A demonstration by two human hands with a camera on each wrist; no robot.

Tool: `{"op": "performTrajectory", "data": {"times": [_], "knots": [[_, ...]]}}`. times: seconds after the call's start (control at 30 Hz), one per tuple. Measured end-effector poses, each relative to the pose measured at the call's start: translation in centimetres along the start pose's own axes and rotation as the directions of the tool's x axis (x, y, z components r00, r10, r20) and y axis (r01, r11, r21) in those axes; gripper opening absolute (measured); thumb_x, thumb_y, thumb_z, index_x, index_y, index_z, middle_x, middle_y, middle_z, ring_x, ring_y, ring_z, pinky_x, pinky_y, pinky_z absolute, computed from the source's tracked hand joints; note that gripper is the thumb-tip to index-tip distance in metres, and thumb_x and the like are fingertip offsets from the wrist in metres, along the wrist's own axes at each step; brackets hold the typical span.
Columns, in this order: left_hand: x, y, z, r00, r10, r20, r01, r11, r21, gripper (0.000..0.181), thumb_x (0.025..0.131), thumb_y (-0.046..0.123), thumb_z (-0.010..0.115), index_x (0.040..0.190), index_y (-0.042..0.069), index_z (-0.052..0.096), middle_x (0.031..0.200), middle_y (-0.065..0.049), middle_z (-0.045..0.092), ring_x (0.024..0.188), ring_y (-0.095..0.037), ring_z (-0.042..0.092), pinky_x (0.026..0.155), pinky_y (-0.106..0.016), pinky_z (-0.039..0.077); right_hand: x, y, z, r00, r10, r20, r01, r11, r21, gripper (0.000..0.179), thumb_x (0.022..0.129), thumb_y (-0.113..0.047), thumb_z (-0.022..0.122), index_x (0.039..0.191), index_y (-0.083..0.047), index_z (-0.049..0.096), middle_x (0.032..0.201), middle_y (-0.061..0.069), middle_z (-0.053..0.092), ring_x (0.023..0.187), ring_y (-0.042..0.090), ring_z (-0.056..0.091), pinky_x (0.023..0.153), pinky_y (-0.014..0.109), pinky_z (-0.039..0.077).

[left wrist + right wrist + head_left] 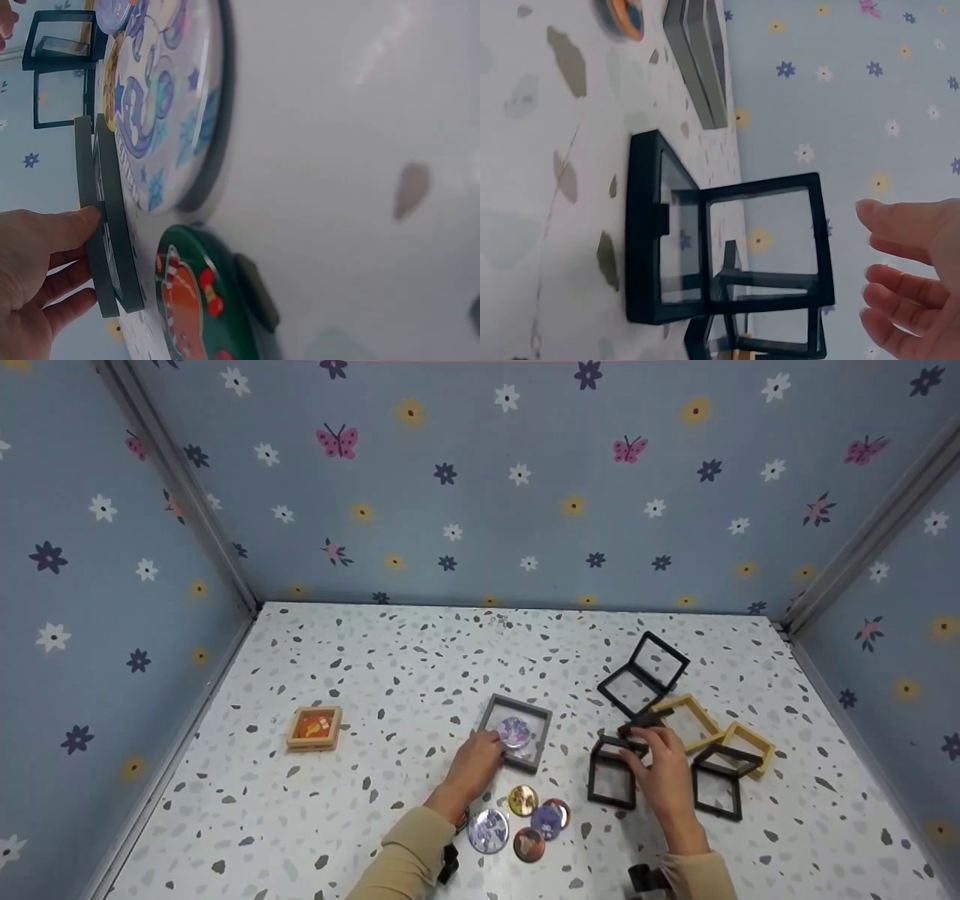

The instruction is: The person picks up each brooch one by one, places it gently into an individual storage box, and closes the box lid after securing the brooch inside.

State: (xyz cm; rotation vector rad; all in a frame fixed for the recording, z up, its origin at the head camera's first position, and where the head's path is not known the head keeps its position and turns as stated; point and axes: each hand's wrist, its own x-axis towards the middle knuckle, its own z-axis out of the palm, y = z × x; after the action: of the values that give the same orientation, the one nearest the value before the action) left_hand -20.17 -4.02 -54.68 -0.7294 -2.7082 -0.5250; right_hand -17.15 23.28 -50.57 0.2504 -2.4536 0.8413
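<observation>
My left hand [478,765] holds the grey display frame [543,741] by its left edge, the thumb on one side and fingers on the other in the left wrist view. A round purple badge [514,732] sits inside that frame. My right hand [664,772] hovers by a black display frame [611,802] that stands with its lid raised. In the right wrist view its fingers are loosely bent, apart from the lid, with nothing between them. Near my left forearm lie a large white-and-purple badge [488,831] and a green badge [199,300], partly hidden in the head view.
Several smaller badges, among them a yellow one [523,800] and a dark orange one [529,845], lie between my arms. More opened frames, black [601,688] and yellow [701,712], crowd the right side. A stack of wooden frames [313,746] stands at left. Patterned walls enclose the table.
</observation>
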Motion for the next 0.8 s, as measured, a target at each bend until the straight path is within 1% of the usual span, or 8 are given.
{"op": "performTrajectory", "data": {"times": [0.07, 0.17, 0.23, 0.27, 0.37, 0.53, 0.7, 0.8], "knots": [[0.0, 0.0, 0.0, 1.000, -0.010, -0.002, 0.010, 1.000, -0.022, 0.004, 0.074, 0.004, 0.060, 0.075, 0.006, 0.064, 0.080, -0.004, 0.056, 0.073, -0.018, 0.053, 0.067, -0.029, 0.045, -0.2, 0.4, 0.1, 0.999, 0.039, 0.033, -0.038, 0.999, -0.001, 0.035, 0.069, -0.005, 0.074, 0.101, 0.000, 0.061, 0.093, 0.015, 0.051, 0.084, 0.030, 0.050, 0.068, 0.043, 0.042], [0.0, -0.1, 0.0, 1.000, -0.001, -0.002, 0.001, 1.000, -0.008, 0.004, 0.075, 0.006, 0.062, 0.072, 0.007, 0.064, 0.077, -0.002, 0.055, 0.071, -0.017, 0.052, 0.066, -0.028, 0.044, -0.4, 1.0, 0.2, 0.994, 0.091, 0.063, -0.091, 0.996, -0.001, 0.037, 0.070, -0.006, 0.073, 0.104, 0.001, 0.060, 0.096, 0.016, 0.052, 0.083, 0.029, 0.050, 0.067, 0.042, 0.042], [-0.1, -0.2, -0.1, 1.000, 0.001, -0.001, -0.001, 1.000, 0.009, 0.005, 0.075, 0.007, 0.063, 0.071, 0.007, 0.065, 0.075, -0.002, 0.055, 0.070, -0.017, 0.052, 0.065, -0.027, 0.044, -0.5, 1.3, 0.4, 0.992, 0.110, 0.065, -0.111, 0.994, 0.006, 0.037, 0.070, -0.005, 0.073, 0.105, 0.001, 0.060, 0.096, 0.016, 0.052, 0.082, 0.029, 0.050, 0.065, 0.041, 0.042], [-0.1, -0.2, -0.1, 1.000, 0.009, 0.001, -0.009, 1.000, 0.030, 0.006, 0.075, 0.007, 0.063, 0.070, 0.008, 0.065, 0.075, -0.001, 0.055, 0.070, -0.017, 0.053, 0.064, -0.027, 0.044, -0.5, 1.4, 0.4, 0.991, 0.116, 0.061, -0.116, 0.993, 0.010, 0.036, 0.071, -0.005, 0.072, 0.105, 0.001, 0.061, 0.096, 0.016, 0.053, 0.081, 0.029, 0.050, 0.064, 0.040, 0.042], [-0.2, -0.3, -0.3, 1.000, -0.018, 0.011, 0.018, 1.000, 0.014, 0.005, 0.074, 0.007, 0.064, 0.070, 0.009, 0.066, 0.073, -0.001, 0.054, 0.068, -0.016, 0.052, 0.061, -0.027, 0.044, -0.6, 1.7, 0.6, 0.992, 0.121, 0.040, -0.122, 0.992, 0.021, 0.031, 0.072, -0.003, 0.071, 0.101, 0.002, 0.062, 0.093, 0.016, 0.055, 0.077, 0.027, 0.052, 0.060, 0.039, 0.042], [-0.4, -0.6, -0.4, 0.998, -0.055, 0.011, 0.055, 0.998, -0.036, 0.004, 0.071, 0.005, 0.065, 0.069, 0.009, 0.065, 0.072, -0.001, 0.055, 0.065, -0.017, 0.052, 0.058, -0.028, 0.043, -0.6, 1.8, 0.8, 0.991, 0.135, -0.006, -0.135, 0.990, 0.034, 0.019, 0.075, 0.000, 0.067, 0.094, 0.001, 0.064, 0.088, 0.015, 0.058, 0.072, 0.022, 0.055, 0.056, 0.034, 0.045], [-0.8, -1.2, -0.4, 0.996, -0.094, -0.001, 0.094, 0.989, -0.113, 0.005, 0.069, 0.005, 0.066, 0.069, 0.007, 0.061, 0.071, -0.002, 0.053, 0.063, -0.017, 0.050, 0.057, -0.028, 0.042, -0.8, 1.7, 0.8, 0.988, 0.156, -0.024, -0.155, 0.987, 0.041, 0.015, 0.077, 0.000, 0.065, 0.092, 0.001, 0.065, 0.086, 0.011, 0.059, 0.069, 0.019, 0.055, 0.055, 0.031, 0.045], [-1.1, -1.5, -0.6, 0.995, -0.099, -0.016, 0.097, 0.989, -0.112, 0.006, 0.069, 0.005, 0.067, 0.068, 0.007, 0.061, 0.072, -0.002, 0.053, 0.064, -0.018, 0.051, 0.057, -0.029, 0.043, -1.0, 1.6, 0.8, 0.989, 0.139, -0.045, -0.137, 0.990, 0.041, 0.013, 0.076, 0.000, 0.066, 0.090, 0.002, 0.066, 0.083, 0.010, 0.059, 0.067, 0.018, 0.054, 0.056, 0.031, 0.044]]}}
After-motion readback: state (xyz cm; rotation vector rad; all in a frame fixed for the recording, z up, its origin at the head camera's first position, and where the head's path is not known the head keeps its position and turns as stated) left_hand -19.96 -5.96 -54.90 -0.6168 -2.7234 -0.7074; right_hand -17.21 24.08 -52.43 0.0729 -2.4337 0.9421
